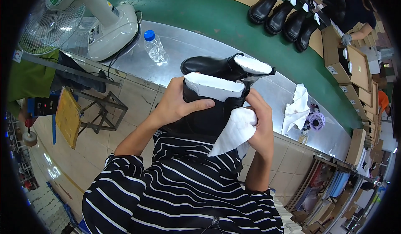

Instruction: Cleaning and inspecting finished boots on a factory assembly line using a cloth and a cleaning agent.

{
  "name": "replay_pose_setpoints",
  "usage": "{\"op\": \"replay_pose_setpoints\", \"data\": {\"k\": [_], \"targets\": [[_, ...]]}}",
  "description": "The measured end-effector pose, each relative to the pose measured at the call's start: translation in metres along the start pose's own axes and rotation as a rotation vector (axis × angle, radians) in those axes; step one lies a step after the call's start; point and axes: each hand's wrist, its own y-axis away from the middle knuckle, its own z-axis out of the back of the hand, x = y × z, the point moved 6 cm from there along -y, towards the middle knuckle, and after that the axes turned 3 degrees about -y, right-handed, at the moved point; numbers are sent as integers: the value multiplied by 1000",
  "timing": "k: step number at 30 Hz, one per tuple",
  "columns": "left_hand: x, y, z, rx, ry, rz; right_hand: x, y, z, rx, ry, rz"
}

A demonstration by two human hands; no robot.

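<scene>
A black ankle boot (204, 119) with a white insert in its opening is held up close to my striped shirt. My left hand (173, 104) grips it at the upper, thumb along its side. Around a bunched white cloth (236, 129) the fingers of my right hand (263, 123) are closed, and they press against the boot's other edge. Just beyond, a second black boot (211, 65), also with a white insert, lies on the metal bench (175, 46). The toe of the held boot is mostly hidden against my body.
Left on the bench stand a fan (112, 29) and a water bottle (155, 48). To the right lie a crumpled white cloth (296, 108) and a small purple fan (316, 120). Several black boots (279, 19) line the green conveyor belt (234, 15). A gloved co-worker (355, 25) works beside cardboard boxes (334, 54).
</scene>
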Motion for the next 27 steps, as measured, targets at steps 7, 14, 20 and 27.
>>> {"op": "replay_pose_setpoints", "data": {"k": [7, 14, 20, 27], "targets": [[-20, 4, -5, -13, -55, -41, -1, 4, 2, -51, 11, 62], [-24, 6, -9, -5, -46, -47, 3, 11, 4, -146, -9, 5], [-25, 1, -10, 38, -77, -125, 6, 14, 6, -113, 8, 14], [-28, 2, -15, 29, -47, -108, 9, 17, 15, -143, 46, 77]]}}
